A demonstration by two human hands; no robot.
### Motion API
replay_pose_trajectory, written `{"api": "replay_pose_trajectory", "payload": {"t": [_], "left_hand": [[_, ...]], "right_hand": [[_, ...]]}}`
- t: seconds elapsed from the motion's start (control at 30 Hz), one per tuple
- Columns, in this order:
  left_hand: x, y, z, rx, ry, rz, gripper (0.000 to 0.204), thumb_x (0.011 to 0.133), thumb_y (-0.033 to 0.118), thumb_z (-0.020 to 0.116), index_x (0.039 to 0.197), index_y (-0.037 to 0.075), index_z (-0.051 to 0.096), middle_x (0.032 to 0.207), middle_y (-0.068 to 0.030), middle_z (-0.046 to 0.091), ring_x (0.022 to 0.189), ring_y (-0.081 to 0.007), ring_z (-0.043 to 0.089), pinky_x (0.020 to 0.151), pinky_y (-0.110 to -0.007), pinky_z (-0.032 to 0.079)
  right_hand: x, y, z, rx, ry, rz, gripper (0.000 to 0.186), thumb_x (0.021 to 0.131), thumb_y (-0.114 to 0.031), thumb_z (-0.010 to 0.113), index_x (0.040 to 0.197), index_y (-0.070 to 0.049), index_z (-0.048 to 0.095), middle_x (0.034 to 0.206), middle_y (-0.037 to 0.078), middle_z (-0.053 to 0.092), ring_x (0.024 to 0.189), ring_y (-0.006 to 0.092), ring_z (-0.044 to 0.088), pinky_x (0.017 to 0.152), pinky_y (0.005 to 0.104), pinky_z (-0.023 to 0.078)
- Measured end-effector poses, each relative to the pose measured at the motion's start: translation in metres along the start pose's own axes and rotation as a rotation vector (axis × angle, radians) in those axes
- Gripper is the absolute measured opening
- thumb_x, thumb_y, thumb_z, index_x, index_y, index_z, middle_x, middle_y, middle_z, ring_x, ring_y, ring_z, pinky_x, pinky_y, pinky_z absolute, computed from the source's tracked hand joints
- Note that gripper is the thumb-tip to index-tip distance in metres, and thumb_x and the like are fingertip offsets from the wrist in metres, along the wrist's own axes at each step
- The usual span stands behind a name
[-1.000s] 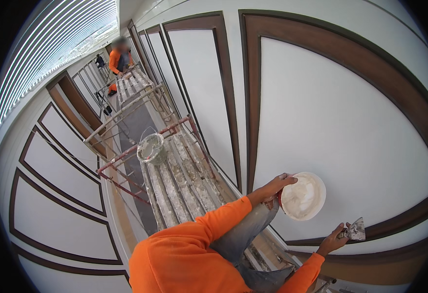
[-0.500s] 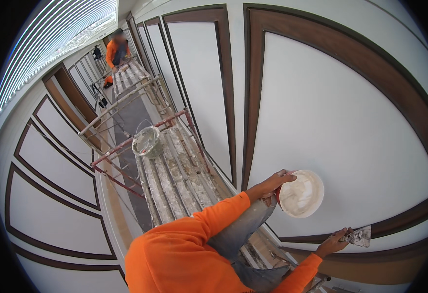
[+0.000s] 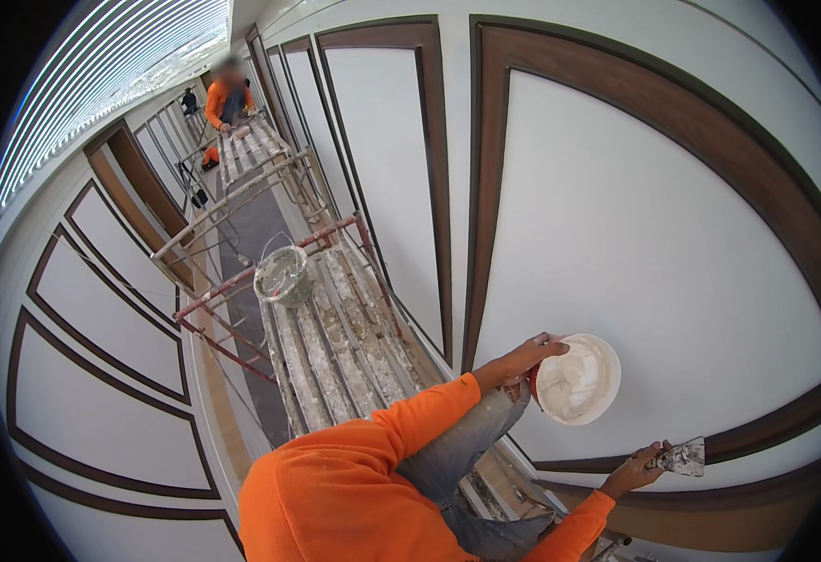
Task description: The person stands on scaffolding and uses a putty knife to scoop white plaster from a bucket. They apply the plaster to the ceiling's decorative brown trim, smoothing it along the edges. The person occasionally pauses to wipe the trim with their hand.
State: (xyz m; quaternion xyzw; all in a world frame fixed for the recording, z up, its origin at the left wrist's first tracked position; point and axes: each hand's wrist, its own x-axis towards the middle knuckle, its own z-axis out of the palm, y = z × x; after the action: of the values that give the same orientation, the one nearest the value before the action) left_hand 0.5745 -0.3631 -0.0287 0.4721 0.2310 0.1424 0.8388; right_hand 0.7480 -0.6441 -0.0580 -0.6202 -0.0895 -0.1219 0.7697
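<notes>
My left hand (image 3: pixel 533 357) grips the rim and side of a round white tub (image 3: pixel 587 382) of pale paste, held beside my bent knee in front of the white wall panel (image 3: pixel 654 225). My right hand (image 3: pixel 635 469) is wrapped round the handle of a stained putty knife (image 3: pixel 683 458), its wide blade pointing right near the panel's lower dark brown moulding (image 3: pixel 757 434). My orange sleeves show on both arms.
I sit on a paint-spattered plank platform (image 3: pixel 321 365) with a bucket (image 3: pixel 282 281) at its far part and red scaffold rails (image 3: pixel 218 295). Farther along, another person (image 3: pixel 227 103) in orange is on a second scaffold. A panelled wall with a doorway (image 3: pixel 143 197) runs along the left.
My right hand and the putty knife shifted slightly right, then a little down. The tub dipped slightly. The other person is bent over the far planks, hand lowered toward them.
</notes>
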Motion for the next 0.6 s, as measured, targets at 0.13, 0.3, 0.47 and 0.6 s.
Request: {"api": "replay_pose_trajectory", "payload": {"t": [0.13,0.3,0.47,0.6], "left_hand": [[-0.0013,0.0044,0.0028,-0.009,-0.006,-0.01,0.072,0.093,0.041,0.071,0.142,-0.003,0.041,0.131,-0.0187,0.053,0.124,-0.0265,0.056,0.104,-0.039,0.05],[-0.0036,0.0035,-0.0004,0.005,0.021,-0.025,0.071,0.093,0.041,0.071,0.141,-0.003,0.042,0.131,-0.0179,0.053,0.124,-0.0265,0.056,0.104,-0.039,0.05],[-0.0043,0.0077,0.002,-0.002,0.01,-0.014,0.073,0.093,0.042,0.071,0.141,-0.004,0.042,0.131,-0.0176,0.053,0.125,-0.0262,0.055,0.103,-0.039,0.05],[-0.0052,0.0085,0.0033,0.011,0.0,-0.012,0.074,0.092,0.043,0.071,0.142,-0.004,0.041,0.13,-0.0172,0.053,0.123,-0.026,0.056,0.102,-0.039,0.05]], "right_hand": [[0.0011,-0.0049,0.0015,0.023,0.003,-0.002,0.023,0.103,-0.017,0.063,0.119,-0.003,0.057,0.088,-0.001,0.05,0.066,0.0066,0.039,0.056,0.0236,0.032],[-0.0032,-0.008,0.0058,0.022,-0.012,0.015,0.022,0.103,-0.016,0.061,0.12,-0.003,0.057,0.087,-0.001,0.048,0.065,0.007,0.038,0.056,0.0242,0.033],[0.0016,-0.0056,0.0038,-0.013,-0.023,-0.028,0.023,0.104,-0.016,0.06,0.121,-0.002,0.056,0.085,-0.001,0.048,0.065,0.0075,0.039,0.056,0.0246,0.033],[0.0033,-0.0007,0.0004,-0.009,-0.034,-0.028,0.024,0.104,-0.017,0.06,0.123,-0.002,0.057,0.085,-0.001,0.048,0.066,0.0078,0.04,0.056,0.0252,0.033]]}}
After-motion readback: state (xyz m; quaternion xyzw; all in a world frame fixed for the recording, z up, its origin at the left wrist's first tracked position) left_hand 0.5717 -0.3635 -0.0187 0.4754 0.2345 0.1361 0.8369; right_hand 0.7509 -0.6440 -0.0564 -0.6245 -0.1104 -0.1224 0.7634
